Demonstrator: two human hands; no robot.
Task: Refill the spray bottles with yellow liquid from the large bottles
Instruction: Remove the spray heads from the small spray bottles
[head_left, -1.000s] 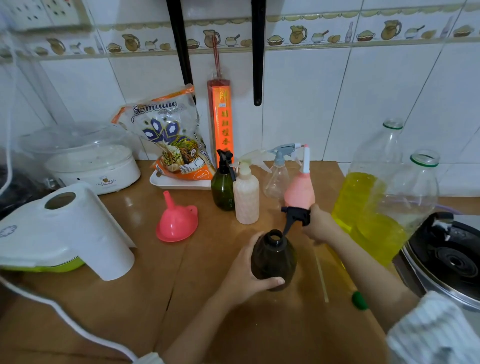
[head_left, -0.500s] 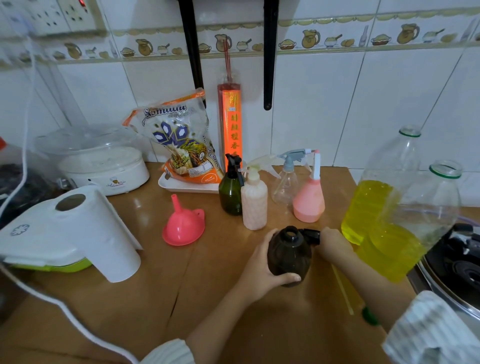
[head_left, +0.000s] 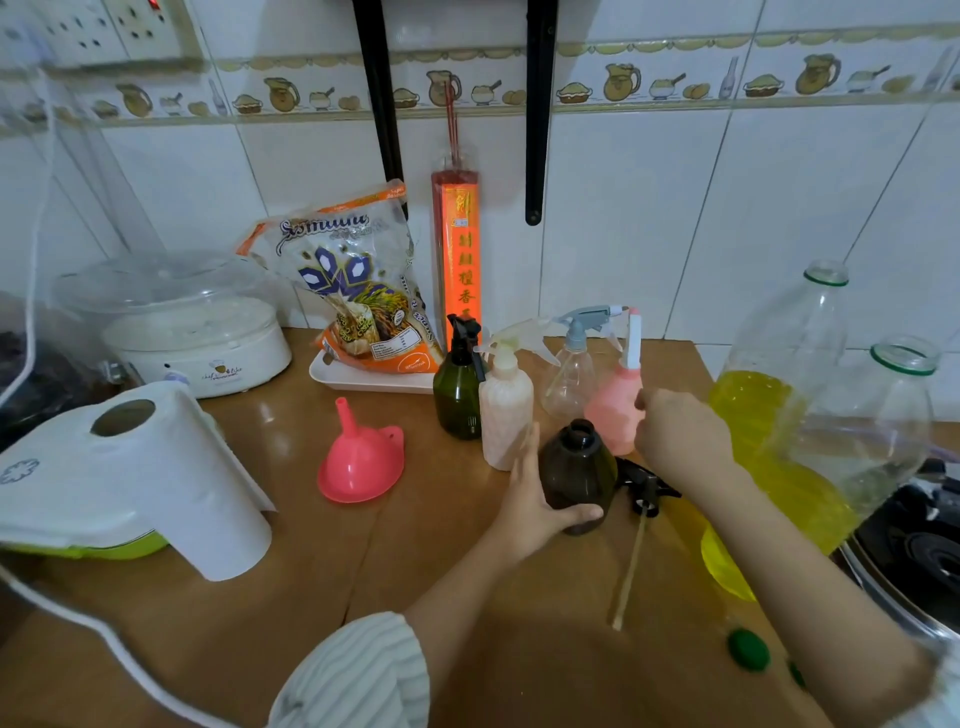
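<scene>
My left hand (head_left: 535, 499) grips a dark brown spray bottle (head_left: 576, 475) with its neck uncapped, standing on the wooden counter. Its black spray head (head_left: 644, 486) with a long dip tube lies on the counter just right of the bottle. My right hand (head_left: 680, 436) hovers above that head, fingers loosely curled, holding nothing, close to a pink spray bottle (head_left: 615, 410). Behind stand a green spray bottle (head_left: 457, 395), a cream one (head_left: 506, 410) and a clear one (head_left: 569, 379). Two large uncapped bottles (head_left: 769, 395) (head_left: 857, 447) with yellow liquid stand at the right. A pink funnel (head_left: 361, 462) rests mouth down to the left.
A paper towel roll (head_left: 156, 478) lies on a white box at left, with a white cooker (head_left: 197, 338) behind. A rice bag (head_left: 353, 291) leans in a white tray. A stove (head_left: 914, 551) sits at the right edge. Green caps (head_left: 748, 649) lie near the front.
My right hand lowered the black spray head beside the brown bottle, let it go on the counter and lifted away. My left hand kept its hold on the bottle.
</scene>
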